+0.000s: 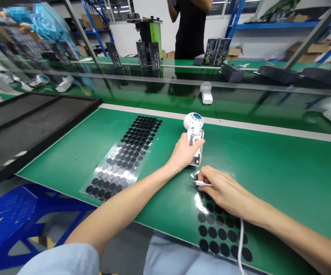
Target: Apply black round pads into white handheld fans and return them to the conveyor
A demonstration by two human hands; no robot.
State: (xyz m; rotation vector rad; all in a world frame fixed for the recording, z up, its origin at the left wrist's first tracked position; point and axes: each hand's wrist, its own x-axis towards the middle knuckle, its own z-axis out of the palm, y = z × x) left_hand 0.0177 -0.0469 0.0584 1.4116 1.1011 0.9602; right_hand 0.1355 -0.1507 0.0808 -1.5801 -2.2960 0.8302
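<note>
My left hand (185,152) is wrapped round a small white handheld fan (194,121) with a blue centre and exposed parts in its handle. Just below and to the right, my right hand (221,189) pinches a white cable plug (201,183), its metal tip pointing left towards the fan's base but apart from it. The white cable (240,244) hangs down past the table's front edge. Beneath my right hand lies a clear sheet of black round stickers (222,233). A longer sheet of such stickers (125,156) lies left of my left hand.
Beyond the green table (268,164) runs a shiny green conveyor (168,95) carrying another white fan (206,93). A black tray (33,122) is at the left, above a blue stool (13,217). A person in black (190,30) stands across the line; another in blue is far left.
</note>
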